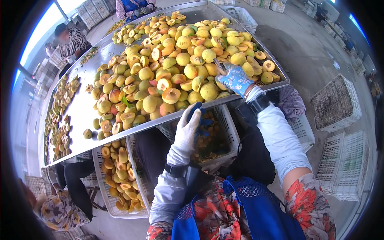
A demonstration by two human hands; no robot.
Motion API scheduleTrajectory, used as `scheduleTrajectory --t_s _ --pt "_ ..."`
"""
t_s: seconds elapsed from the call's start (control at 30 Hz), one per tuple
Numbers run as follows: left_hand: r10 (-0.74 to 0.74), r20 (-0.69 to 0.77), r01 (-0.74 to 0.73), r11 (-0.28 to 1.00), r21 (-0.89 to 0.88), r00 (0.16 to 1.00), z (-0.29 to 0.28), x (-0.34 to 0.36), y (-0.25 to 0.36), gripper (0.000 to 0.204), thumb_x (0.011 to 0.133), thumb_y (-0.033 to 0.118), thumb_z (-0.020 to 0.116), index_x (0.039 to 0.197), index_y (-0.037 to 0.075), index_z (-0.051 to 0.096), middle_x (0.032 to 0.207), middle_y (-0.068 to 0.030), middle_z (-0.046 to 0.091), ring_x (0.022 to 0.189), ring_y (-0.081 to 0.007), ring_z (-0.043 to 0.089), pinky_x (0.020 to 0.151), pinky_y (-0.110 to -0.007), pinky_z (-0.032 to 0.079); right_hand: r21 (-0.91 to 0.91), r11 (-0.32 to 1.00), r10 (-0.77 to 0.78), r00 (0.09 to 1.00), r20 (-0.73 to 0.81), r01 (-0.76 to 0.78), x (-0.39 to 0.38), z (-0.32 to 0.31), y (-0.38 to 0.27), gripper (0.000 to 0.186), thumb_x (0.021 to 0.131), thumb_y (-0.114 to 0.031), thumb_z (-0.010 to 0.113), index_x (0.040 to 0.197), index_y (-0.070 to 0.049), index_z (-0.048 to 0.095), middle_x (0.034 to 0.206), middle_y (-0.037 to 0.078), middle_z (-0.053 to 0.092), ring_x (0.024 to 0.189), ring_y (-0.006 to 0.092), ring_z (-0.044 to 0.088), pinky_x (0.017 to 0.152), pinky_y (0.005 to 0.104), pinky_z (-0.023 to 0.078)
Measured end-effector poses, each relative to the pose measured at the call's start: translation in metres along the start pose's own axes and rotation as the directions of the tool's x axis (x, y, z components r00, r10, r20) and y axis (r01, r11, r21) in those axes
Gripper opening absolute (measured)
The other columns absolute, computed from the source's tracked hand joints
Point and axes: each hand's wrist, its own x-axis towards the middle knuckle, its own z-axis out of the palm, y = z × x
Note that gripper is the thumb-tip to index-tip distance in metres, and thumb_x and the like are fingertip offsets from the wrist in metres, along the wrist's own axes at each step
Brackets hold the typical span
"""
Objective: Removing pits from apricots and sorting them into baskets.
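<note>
My left hand [191,124], in a white glove with a blue palm, is just below the table's near edge, above a crate [231,132] with cut fruit low inside. Its fingers are loosely curved and apart, with nothing visible between them. My right hand [233,80], in a blue flowered glove, grips a small metal tool [219,65] at the right of the fruit pile, its working end hard to make out. Yellow whole and halved fruit [171,95] covers much of the steel table [78,108].
A crate of fruit halves [122,175] stands at my lower left. Plastic crates [334,102] stand on the floor at right, near a purple cloth [291,100]. Co-workers sit at the far left [72,48], behind the table [132,7] and at lower left [60,208].
</note>
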Motion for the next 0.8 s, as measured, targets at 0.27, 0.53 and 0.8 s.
scheduleTrajectory --t_s 0.27,0.53,0.8 --pt "-0.045 -0.016 0.044 0.997 -0.071 0.999 -0.004 -0.004 -0.014 0.049 0.098 0.033 0.052 0.137 0.004 0.044 0.12 -0.0123 0.058 0.09 -0.0207 0.065 0.062 -0.027 0.052 -0.099 0.984 -0.127 0.975 0.182 0.146 0.009 -0.008 0.02 0.049 0.079 -0.03 0.067 0.118 -0.002 0.056 0.103 0.023 0.064 0.099 0.0396 0.06 0.086 0.0435 0.048" --pt "-0.037 0.181 0.074 0.977 -0.2 0.983 -0.016 0.015 -0.008 0.057 0.099 0.047 0.043 0.139 0.007 0.039 0.117 -0.0122 0.059 0.081 -0.0194 0.064 0.053 -0.025 0.05 0.32 0.921 -0.308 0.919 0.244 0.224 -0.028 -0.017 -0.043 0.055 0.079 -0.028 0.072 0.123 0.0 0.054 0.112 0.019 0.062 0.1 0.0333 0.063 0.085 0.0384 0.05" --pt "-0.022 0.096 0.057 0.923 -0.379 0.995 -0.019 0.003 -0.022 0.053 0.097 0.048 0.046 0.123 0.001 0.05 0.109 -0.0128 0.061 0.083 -0.023 0.063 0.064 -0.035 0.055 0.699 0.715 -0.157 0.979 0.132 0.021 -0.089 0.025 -0.066 0.031 0.092 -0.023 0.06 0.113 0.0 0.058 0.082 0.014 0.063 0.076 0.0258 0.064 0.066 0.0353 0.05"
